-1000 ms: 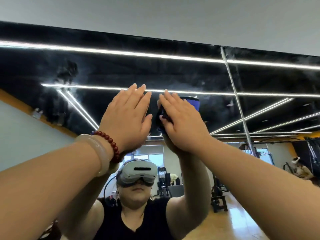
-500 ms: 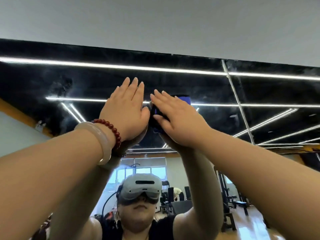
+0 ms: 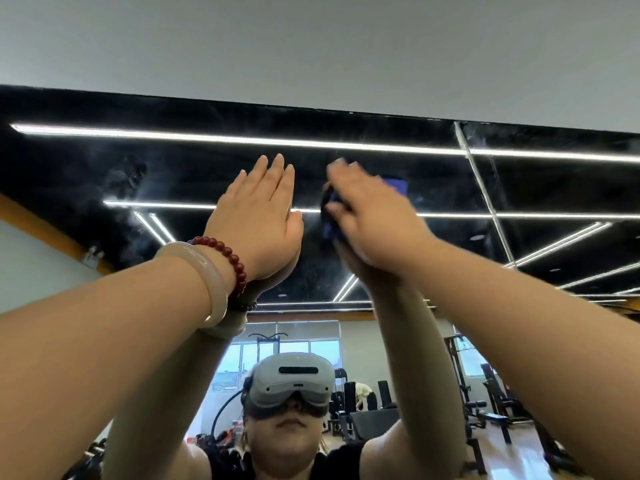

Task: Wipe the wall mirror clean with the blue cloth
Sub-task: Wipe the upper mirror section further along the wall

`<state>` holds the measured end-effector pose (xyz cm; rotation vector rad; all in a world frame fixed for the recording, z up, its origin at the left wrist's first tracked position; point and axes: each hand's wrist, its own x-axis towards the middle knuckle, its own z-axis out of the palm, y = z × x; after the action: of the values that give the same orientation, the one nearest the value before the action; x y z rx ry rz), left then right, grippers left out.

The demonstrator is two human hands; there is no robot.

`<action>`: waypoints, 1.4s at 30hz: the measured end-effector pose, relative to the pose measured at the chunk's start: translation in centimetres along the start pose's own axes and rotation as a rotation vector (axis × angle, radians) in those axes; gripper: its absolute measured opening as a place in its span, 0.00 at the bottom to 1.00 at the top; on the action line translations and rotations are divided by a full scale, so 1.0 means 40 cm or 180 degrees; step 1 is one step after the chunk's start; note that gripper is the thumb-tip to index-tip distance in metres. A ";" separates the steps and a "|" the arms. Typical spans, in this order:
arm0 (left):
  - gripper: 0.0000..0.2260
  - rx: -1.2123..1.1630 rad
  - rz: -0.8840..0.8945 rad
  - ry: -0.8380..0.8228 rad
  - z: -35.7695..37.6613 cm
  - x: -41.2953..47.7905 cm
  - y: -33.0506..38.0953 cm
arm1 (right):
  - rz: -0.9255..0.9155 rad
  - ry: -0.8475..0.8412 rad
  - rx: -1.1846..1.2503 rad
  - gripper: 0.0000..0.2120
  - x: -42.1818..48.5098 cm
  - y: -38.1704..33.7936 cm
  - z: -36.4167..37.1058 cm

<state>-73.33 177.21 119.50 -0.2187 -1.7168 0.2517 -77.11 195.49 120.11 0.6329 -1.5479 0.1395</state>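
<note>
**Fingers flat on glass, cloth under right hand**

Fingers (image 3: 273,174) of the left hand (image 3: 258,216) are straight and together, gripping nothing, palm on the mirror (image 3: 104,168). My read: it's a brace for the overhead reach. A pale bangle (image 3: 204,271) and a red bead bracelet (image 3: 225,254) sit on that wrist.

The right hand (image 3: 374,220) is just beside it, not touching. Its fingers stretch over the blue cloth (image 3: 394,185) and press it to the glass, so it's a flat press rather than a fist. Motion blur hides whether the thumb hooks the cloth's edge. A flat press suits a broad wipe, since more of the cloth is in contact.

The cloth is high on the mirror, near the top edge, with blue showing past the fingertips and below the thumb side.

Surface:
- Hazy smears (image 3: 128,174) show up left of the hands.
- There's fine speckling between and below the hands, so I'd say the wiping is far from done.
- A panel seam (image 3: 481,188) runs diagonally on the right.

A plain grey wall (image 3: 311,46) is above the mirror.

The reflection shows a dark ceiling with white light strips, windows, gym machines and a wooden floor. It also shows the person's headset and another person bent over far back.
</note>
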 end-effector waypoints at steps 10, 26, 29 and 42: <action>0.26 0.0007 0.0026 0.0106 -0.009 0.023 -0.002 | -0.0797 -0.0250 -0.0090 0.27 0.027 -0.043 0.001; 0.28 0.0093 -0.0079 0.0083 -0.006 0.077 -0.020 | 0.0009 -0.0061 -0.0011 0.23 0.242 -0.015 -0.016; 0.27 0.0086 -0.0075 0.0002 -0.008 0.071 -0.023 | 0.0818 0.0250 0.0067 0.18 0.250 0.080 -0.059; 0.28 -0.0009 -0.0155 -0.0113 -0.013 -0.038 0.026 | 0.1600 0.0258 -0.0164 0.27 0.076 0.053 -0.037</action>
<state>-72.57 177.81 117.85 -0.1751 -1.7555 0.2184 -76.63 197.00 123.77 0.1837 -1.5995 0.4961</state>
